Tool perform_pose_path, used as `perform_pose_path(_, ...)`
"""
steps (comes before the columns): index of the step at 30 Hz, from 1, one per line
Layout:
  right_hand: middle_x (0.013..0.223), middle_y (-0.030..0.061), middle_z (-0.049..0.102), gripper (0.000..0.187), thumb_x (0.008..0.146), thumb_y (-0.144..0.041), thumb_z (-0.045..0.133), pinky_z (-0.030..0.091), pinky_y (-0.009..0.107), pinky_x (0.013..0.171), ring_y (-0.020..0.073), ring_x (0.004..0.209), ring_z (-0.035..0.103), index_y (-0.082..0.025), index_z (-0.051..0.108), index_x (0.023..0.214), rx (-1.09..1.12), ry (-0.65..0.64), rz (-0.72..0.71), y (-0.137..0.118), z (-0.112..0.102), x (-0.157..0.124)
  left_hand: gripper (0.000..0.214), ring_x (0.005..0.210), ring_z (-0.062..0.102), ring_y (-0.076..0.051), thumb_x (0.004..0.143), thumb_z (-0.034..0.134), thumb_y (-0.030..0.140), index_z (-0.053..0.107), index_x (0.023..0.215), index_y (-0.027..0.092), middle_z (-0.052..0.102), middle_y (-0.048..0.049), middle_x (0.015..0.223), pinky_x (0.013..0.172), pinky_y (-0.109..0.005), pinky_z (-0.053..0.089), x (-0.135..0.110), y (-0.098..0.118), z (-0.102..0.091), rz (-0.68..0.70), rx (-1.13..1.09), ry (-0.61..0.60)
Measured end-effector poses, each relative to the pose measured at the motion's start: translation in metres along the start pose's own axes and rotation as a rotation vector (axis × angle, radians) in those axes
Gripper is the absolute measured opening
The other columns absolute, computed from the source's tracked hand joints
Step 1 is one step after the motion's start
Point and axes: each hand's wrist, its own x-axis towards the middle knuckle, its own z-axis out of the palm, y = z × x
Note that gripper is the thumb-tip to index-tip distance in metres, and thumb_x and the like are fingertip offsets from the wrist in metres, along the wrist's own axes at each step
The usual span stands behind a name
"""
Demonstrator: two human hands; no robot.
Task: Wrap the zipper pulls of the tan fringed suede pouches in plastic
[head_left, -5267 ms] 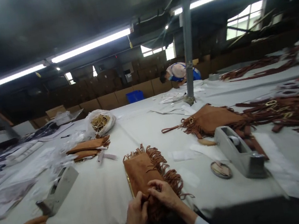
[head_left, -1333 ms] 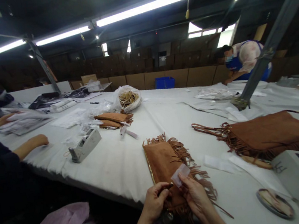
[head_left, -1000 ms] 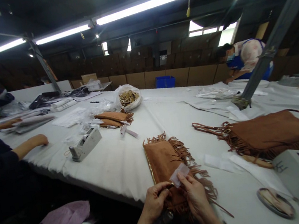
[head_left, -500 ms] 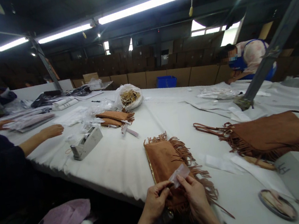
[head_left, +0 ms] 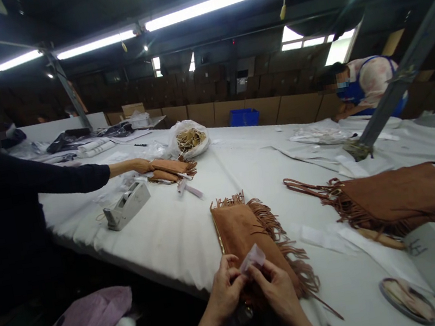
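Left hand point(head_left: 226, 289) and right hand point(head_left: 275, 290): each grip is pinched shut on the lower end of one clear strip point(head_left: 252, 258), held just above the near end of the fringed pouch point(head_left: 239, 230). The pouch lies flat, its near end at the front edge of the table point(head_left: 171, 236). Bare cloth runs left to the tape dispenser point(head_left: 127, 205); paper slips point(head_left: 315, 234) lie just right of the fringe.

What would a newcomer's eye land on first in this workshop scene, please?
First, the tan fringed pouch at the near edge of the table, where the right hand pinches a pale strip above it, with the left hand close beside. Next, the heap of fringed brown bags on the right, and a co-worker's hand on stacked pouches at left.
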Motion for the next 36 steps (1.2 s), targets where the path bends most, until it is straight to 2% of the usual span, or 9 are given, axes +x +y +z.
perform_pose_path(5, 0.069, 0.0037, 0.068, 0.033, 0.074, -0.047, 0.066, 0.047, 0.025, 0.060, 0.0193, 0.066, 0.061, -0.014, 0.071, 0.077, -0.121, -0.045, -0.063, -0.005, 0.005, -0.008, 0.039, 0.076, 0.059, -0.015, 0.081, 0.060, 0.028, 0.042, 0.114, 0.019, 0.067, -0.0032, 0.085, 0.069, -0.026, 0.044, -0.013, 0.004, -0.008, 0.016, 0.026, -0.040)
perform_pose_path(7, 0.075, 0.0048, 0.069, 0.028, 0.079, -0.042, 0.061, 0.048, 0.025, 0.061, 0.0185, 0.066, 0.062, -0.016, 0.071, 0.080, -0.119, -0.068, -0.105, -0.008, 0.008, -0.013, 0.034, 0.089, 0.060, -0.017, 0.080, 0.062, 0.032, 0.049, 0.109, 0.019, 0.066, -0.0070, 0.099, 0.078, -0.027, 0.044, -0.023, 0.003, -0.016, 0.020, 0.079, 0.099)
perform_pose_path(10, 0.083, 0.0062, 0.069, 0.016, 0.081, -0.027, 0.057, 0.050, 0.026, 0.067, 0.0192, 0.074, 0.064, -0.018, 0.070, 0.082, -0.161, -0.103, -0.264, -0.008, 0.016, -0.022, 0.041, 0.073, 0.059, -0.016, 0.082, 0.052, 0.056, 0.056, 0.087, 0.015, 0.066, -0.0080, 0.082, 0.068, -0.027, 0.045, -0.043, 0.001, -0.028, -0.165, 0.044, 0.295)
perform_pose_path(14, 0.083, 0.0065, 0.067, 0.026, 0.074, -0.008, 0.048, 0.050, 0.030, 0.069, 0.0200, 0.078, 0.062, -0.020, 0.067, 0.087, -0.349, -0.111, -0.620, 0.011, 0.034, -0.030, 0.070, 0.056, 0.058, -0.014, 0.077, 0.037, 0.077, 0.060, 0.082, 0.011, 0.066, -0.0101, 0.070, 0.054, -0.026, 0.046, -0.066, 0.008, -0.033, -0.554, -0.295, 0.081)
perform_pose_path(18, 0.089, 0.0076, 0.068, 0.036, 0.077, -0.006, 0.047, 0.053, 0.035, 0.072, 0.0213, 0.080, 0.063, -0.021, 0.063, 0.106, -0.474, -0.145, -0.835, 0.031, 0.042, -0.040, 0.066, 0.056, 0.061, -0.014, 0.075, 0.049, 0.073, 0.063, 0.086, 0.010, 0.066, -0.0089, 0.070, 0.054, -0.026, 0.048, -0.076, 0.016, -0.030, -0.535, -0.388, -0.043)
perform_pose_path(21, 0.099, 0.0090, 0.069, 0.044, 0.078, -0.009, 0.049, 0.054, 0.034, 0.078, 0.0216, 0.089, 0.064, -0.021, 0.055, 0.120, -0.475, -0.244, -0.825, 0.032, 0.035, -0.047, 0.053, 0.054, 0.059, -0.012, 0.071, 0.066, 0.061, 0.063, 0.086, 0.010, 0.066, -0.0069, 0.069, 0.054, -0.023, 0.047, -0.076, 0.010, -0.033, -0.542, -0.412, -0.101)
perform_pose_path(24, 0.108, 0.0108, 0.067, 0.048, 0.080, -0.010, 0.048, 0.053, 0.034, 0.085, 0.0218, 0.099, 0.063, -0.020, 0.050, 0.127, -0.513, -0.269, -0.760, 0.026, 0.023, -0.045, 0.052, 0.053, 0.056, -0.009, 0.071, 0.065, 0.061, 0.061, 0.088, 0.011, 0.066, -0.0054, 0.070, 0.052, -0.020, 0.043, -0.074, -0.002, -0.041, -0.559, -0.409, -0.065)
perform_pose_path(28, 0.116, 0.0136, 0.063, 0.041, 0.079, -0.011, 0.047, 0.049, 0.044, 0.091, 0.0266, 0.108, 0.057, -0.019, 0.060, 0.117, -0.698, -0.174, -0.698, 0.017, 0.016, -0.029, 0.055, 0.050, 0.054, -0.010, 0.069, 0.063, 0.065, 0.057, 0.087, 0.013, 0.066, -0.0050, 0.066, 0.048, -0.020, 0.037, -0.073, -0.012, -0.048, -0.581, -0.322, -0.055)
perform_pose_path(36, 0.122, 0.0109, 0.058, 0.038, 0.075, -0.013, 0.053, 0.043, 0.046, 0.089, 0.0285, 0.110, 0.053, -0.027, 0.069, 0.107, -0.857, -0.300, -0.655, 0.019, 0.018, -0.021, 0.052, 0.051, 0.054, -0.011, 0.059, 0.077, 0.054, 0.065, 0.081, 0.009, 0.065, -0.0055, 0.064, 0.052, -0.023, 0.037, -0.068, -0.019, -0.044, -0.539, -0.288, -0.045)
